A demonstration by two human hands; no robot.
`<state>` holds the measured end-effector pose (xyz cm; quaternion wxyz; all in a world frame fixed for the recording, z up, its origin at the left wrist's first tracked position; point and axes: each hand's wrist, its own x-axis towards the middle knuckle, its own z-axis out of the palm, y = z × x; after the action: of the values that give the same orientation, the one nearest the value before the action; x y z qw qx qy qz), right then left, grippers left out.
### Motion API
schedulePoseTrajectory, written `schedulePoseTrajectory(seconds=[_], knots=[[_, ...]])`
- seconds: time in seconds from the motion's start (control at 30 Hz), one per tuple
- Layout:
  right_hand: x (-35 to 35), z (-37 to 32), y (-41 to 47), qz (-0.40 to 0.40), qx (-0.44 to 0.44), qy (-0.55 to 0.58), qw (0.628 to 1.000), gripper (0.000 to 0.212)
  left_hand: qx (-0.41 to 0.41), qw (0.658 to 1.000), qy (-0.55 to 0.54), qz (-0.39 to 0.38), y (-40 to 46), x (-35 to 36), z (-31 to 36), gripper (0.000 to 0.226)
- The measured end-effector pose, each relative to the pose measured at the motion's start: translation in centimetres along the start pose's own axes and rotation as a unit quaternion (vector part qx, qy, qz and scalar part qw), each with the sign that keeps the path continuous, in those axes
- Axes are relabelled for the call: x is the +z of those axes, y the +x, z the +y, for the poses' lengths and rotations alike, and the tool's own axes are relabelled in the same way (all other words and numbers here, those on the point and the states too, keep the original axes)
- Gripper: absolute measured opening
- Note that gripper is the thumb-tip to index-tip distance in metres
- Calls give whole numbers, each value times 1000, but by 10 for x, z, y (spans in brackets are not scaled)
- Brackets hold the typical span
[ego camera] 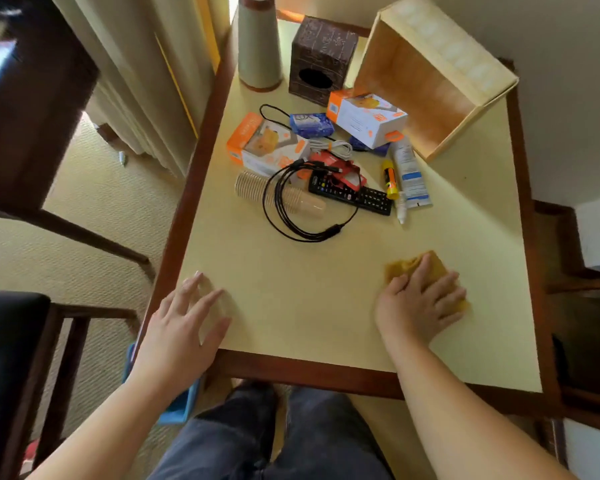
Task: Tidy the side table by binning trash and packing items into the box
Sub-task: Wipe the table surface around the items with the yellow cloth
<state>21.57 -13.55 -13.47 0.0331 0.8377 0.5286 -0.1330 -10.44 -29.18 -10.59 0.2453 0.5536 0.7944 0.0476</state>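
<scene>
On smooth yellow table [291,306], right hand [420,299] flat atop crumpled mustard cloth [430,265]; left hand [187,320] fingers relaxed, spread.

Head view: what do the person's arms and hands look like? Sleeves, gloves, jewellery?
Both the left hand and right hand are bare: no gloves, rings or watch visible. Forearms are uncovered up to the frame edge, so no sleeves show. Dark blue jeans appear below.

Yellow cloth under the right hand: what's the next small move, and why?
Probably curl the right hand around the yellow cloth and lift it. The fingers lie flat on it, nothing is gripped yet, and the wooden box is open on its side behind the clutter.
</scene>
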Motion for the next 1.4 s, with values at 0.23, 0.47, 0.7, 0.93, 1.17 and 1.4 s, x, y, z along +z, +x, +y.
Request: schedulePoseTrajectory(seconds=[0.23, 0.47, 0.7, 0.93, 1.17, 1.4], knots=[[47, -109, -150, -95, -461, -75, 879, 68, -43, 999, -24, 18, -23, -1, -3, 53], [49, -276, -97, -121, -612, -148, 767, 66, -54, 997, -54, 3, -42, -3, -16, 66], [59, -254, -141, -62, -567, -96, 816, 65, -115, 981, -139, 69, -48, -29, -31, 57], [58, -255, -111, -72, -752, -130, 642, 59, -155, 963, -180, 124, -59, -60, -65, 50], [73, -209, -198, -105, -700, -167, 686, 62, -179, 940, -221, 191, -47, -78, -66, 46], [41, -284, -113, -124, -652, -208, 718, 57, -147, 956, -201, 156, -42, -77, -50, 45]])
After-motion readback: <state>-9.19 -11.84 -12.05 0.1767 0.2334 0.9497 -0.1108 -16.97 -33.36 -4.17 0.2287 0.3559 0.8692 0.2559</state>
